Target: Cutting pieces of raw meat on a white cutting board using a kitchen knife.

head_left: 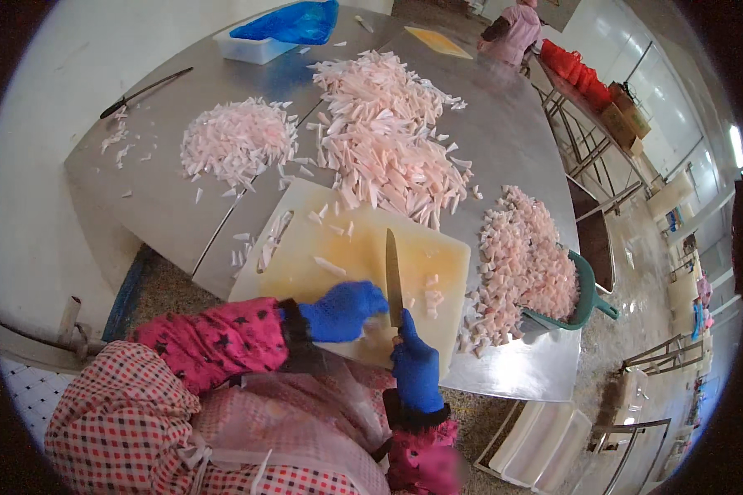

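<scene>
My right hand (pixel 418 370), in a blue glove, grips a knife (pixel 395 272) by its handle, with the blade pointing away from me over the cutting board (pixel 301 276). Left of the blade, my gloved left hand (pixel 343 312) is closed above the near part of the board, its fingers curled toward the knife. Whatever those fingers hold, if anything, is hidden. Small pale pink pieces (pixel 433 299) lie right of the blade. One longer pale strip (pixel 329 266) and several bits rest on the board's left and far parts.
Beyond the board lies a large heap of pale strips (pixel 384 136), with a smaller heap (pixel 238 142) to its left. At right, cut pieces (pixel 516 268) spill around a green scoop (pixel 586 289). Another knife (pixel 144 93), a blue-lined white tub (pixel 260 49) and a yellow board (pixel 437 42) lie farther off.
</scene>
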`<state>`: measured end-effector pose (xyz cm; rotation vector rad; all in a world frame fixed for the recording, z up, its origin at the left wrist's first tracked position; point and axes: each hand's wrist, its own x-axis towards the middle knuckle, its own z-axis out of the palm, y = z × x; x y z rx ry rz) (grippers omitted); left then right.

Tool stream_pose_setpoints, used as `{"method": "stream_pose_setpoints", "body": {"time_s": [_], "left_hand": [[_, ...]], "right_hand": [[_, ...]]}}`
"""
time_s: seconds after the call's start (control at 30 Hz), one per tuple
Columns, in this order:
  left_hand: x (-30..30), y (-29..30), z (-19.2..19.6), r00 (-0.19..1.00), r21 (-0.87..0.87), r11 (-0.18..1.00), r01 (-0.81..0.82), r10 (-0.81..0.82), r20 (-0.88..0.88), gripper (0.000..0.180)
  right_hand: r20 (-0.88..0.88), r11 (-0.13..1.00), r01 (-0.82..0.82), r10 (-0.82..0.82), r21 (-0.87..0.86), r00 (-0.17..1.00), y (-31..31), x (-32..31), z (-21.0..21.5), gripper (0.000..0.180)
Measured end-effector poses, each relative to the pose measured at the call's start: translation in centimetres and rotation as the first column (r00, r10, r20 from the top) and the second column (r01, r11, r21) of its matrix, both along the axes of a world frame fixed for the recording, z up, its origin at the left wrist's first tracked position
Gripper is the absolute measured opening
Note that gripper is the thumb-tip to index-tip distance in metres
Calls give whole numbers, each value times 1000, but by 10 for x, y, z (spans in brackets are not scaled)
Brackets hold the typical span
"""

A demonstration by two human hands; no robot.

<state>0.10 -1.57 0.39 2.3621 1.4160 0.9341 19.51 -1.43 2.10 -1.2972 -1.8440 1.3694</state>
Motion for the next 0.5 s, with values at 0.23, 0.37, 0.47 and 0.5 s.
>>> {"method": "stream_pose_setpoints", "body": {"time_s": [0.23, 0.37, 0.47, 0.5], "left_hand": [[-75, 3, 6, 897, -45, 925, -378, 353, -267, 20], [-55, 16, -7, 939, -15, 952, -307, 300, -165, 7], [-35, 25, -7, 983, -38, 983, -180, 179, -28, 9], [-26, 27, -5, 987, -108, 981, -159, 159, -2, 10]], "right_hand": [[-84, 999, 23, -26, -43, 996, -4, -2, -4, 46], [-188, 988, 41, -70, -151, 980, -5, -2, 1, 46], [-171, 989, 29, -53, -144, 984, -3, 1, 1, 45], [-148, 993, 21, -38, -119, 988, -2, 2, 1, 45]]}}
